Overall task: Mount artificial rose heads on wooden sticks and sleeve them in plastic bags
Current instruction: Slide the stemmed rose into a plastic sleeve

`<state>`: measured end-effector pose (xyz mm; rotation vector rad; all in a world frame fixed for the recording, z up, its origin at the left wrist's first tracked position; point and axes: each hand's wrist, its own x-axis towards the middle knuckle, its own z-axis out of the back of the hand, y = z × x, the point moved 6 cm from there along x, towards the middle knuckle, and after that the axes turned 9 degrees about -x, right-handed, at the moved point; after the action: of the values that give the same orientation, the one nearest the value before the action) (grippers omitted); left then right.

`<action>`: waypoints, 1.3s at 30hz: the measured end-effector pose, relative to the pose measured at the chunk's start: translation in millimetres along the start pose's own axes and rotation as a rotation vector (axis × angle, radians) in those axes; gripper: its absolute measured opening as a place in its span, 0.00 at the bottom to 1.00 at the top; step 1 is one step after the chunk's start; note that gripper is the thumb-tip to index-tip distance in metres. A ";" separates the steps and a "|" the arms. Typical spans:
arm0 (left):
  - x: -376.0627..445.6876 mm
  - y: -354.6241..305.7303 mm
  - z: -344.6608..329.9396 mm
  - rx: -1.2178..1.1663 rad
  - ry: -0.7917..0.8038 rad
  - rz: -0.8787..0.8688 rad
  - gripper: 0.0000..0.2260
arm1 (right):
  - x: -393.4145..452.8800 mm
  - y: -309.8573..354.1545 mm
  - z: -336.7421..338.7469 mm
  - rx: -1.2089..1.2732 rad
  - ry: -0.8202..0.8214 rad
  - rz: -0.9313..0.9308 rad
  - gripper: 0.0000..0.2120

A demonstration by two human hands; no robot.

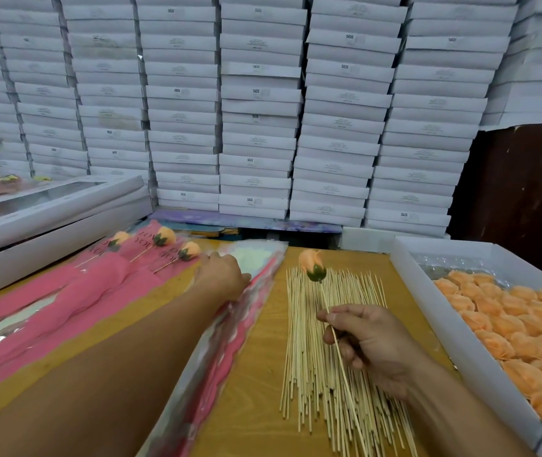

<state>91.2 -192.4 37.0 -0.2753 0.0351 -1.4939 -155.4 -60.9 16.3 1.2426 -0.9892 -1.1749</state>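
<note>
A loose pile of wooden sticks (325, 351) on the table (263, 357) is taken as the landmark. Above that pile, a single stick (340, 354) is pinched by the right hand (370, 338) between thumb and curled fingers (332, 339); a peach rose head (311, 263) with a green base is carried on the stick's far tip, well beyond the fingertips and over the pile's far end. Just left of the pile, a stack of pink-and-clear plastic bags (230, 351) is laid, and its far end is touched by the left hand (222, 275); whether a bag is pinched there cannot be told. Further left of the pile, three sleeved roses (161, 240) are laid on pink sleeves printed "YOU". Right of the pile, a white tray (428, 301) filled with peach rose heads is seen. Behind the pile, stacked white boxes (256, 127) are marked "SGS".
</note>
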 end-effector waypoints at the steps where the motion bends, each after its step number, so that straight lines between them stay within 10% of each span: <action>1: 2.7 1.4 -4.8 -0.014 0.021 0.011 0.20 | -0.2 0.3 -0.2 -0.005 0.003 0.000 0.07; 39: -14.4 -7.0 3.1 -0.297 0.128 -0.008 0.12 | 0.6 -0.8 4.4 -0.054 0.014 0.021 0.07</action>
<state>83.7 -178.0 39.3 -0.4185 0.3609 -1.5112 -159.6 -62.2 15.9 1.1938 -0.9524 -1.1682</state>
